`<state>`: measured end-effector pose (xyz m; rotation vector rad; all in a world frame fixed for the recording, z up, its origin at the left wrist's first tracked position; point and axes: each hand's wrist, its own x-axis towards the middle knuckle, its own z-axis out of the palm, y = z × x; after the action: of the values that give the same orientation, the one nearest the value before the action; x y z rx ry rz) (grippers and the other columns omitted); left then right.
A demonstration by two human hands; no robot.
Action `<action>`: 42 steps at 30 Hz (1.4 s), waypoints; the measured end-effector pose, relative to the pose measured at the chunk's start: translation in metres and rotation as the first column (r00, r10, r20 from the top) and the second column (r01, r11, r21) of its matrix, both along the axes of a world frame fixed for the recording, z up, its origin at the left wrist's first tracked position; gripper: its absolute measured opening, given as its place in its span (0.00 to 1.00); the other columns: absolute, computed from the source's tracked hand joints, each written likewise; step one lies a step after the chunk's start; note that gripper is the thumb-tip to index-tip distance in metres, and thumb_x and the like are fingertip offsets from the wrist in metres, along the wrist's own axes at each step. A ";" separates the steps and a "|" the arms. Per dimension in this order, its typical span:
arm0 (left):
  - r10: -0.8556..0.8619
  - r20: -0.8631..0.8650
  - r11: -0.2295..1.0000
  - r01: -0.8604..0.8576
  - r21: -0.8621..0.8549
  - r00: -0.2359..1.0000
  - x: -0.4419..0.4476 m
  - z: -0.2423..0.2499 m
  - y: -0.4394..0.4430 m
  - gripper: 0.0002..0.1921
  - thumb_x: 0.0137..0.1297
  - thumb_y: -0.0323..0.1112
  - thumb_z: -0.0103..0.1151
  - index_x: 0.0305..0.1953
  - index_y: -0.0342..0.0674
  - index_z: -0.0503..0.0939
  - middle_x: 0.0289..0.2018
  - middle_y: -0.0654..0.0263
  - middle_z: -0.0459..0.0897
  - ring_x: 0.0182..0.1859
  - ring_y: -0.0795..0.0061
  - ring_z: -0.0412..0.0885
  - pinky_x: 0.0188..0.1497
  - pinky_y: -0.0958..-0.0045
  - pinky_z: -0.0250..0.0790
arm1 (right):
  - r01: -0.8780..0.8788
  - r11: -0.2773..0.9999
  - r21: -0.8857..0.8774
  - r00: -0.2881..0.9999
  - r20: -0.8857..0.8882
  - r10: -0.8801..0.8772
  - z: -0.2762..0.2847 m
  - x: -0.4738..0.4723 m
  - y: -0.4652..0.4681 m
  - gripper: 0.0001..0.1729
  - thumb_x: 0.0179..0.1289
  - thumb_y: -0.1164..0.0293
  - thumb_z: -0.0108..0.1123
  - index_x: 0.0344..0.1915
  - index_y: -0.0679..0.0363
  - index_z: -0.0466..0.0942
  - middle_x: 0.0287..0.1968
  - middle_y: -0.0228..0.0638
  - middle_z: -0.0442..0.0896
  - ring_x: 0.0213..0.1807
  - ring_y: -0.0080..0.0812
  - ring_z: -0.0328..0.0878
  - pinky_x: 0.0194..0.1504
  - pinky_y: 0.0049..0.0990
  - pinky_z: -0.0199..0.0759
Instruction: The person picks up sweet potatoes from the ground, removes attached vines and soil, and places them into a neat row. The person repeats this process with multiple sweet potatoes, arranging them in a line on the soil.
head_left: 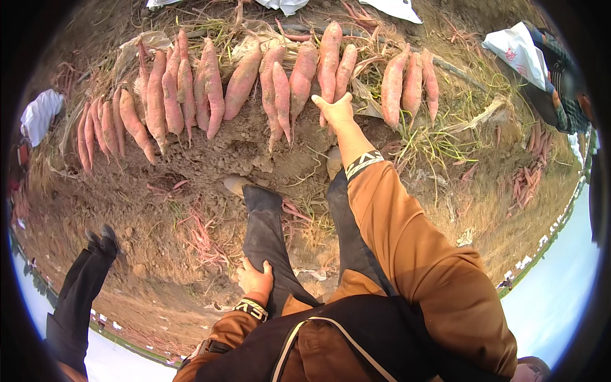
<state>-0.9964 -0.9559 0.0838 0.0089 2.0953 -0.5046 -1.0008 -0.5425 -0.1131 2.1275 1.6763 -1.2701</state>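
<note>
My right hand (337, 111) reaches forward to the lower ends of two sweet potatoes, a long one (329, 57) and a shorter one (345, 71); its fingers are partly hidden, so I cannot tell how firmly they close. My left hand (255, 279) rests on my left knee, fingers spread, holding nothing. Left of the right hand, a row of pinkish sweet potatoes (242, 86) lies side by side across the soil, tips towards me. To its right, three more sweet potatoes (394, 86) lie past a gap, beside green stems (429, 138).
Thin roots (205, 238) lie on the soil by my left leg. A co-worker's dark-trousered legs (79, 286) stand at the left. At the upper right is another person near a white bag (518, 55), with sweet potato piles (525, 184) below. A white sack (40, 117) lies far left.
</note>
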 end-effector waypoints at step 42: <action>0.263 0.048 0.959 -0.267 0.091 0.963 -0.025 0.016 -0.021 0.35 0.59 0.54 0.58 0.64 0.42 0.64 0.60 0.43 0.66 0.62 0.46 0.66 0.63 0.51 0.58 | -0.141 0.982 -0.125 0.801 -0.597 0.039 0.179 -0.156 0.092 0.22 0.66 0.75 0.57 0.57 0.72 0.67 0.46 0.46 0.79 0.46 0.32 0.80 0.48 0.25 0.80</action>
<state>-1.0214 -0.9764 0.0993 -0.2038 2.0447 -0.2392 -1.1564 -0.4510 0.0660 1.6147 1.7583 -2.1177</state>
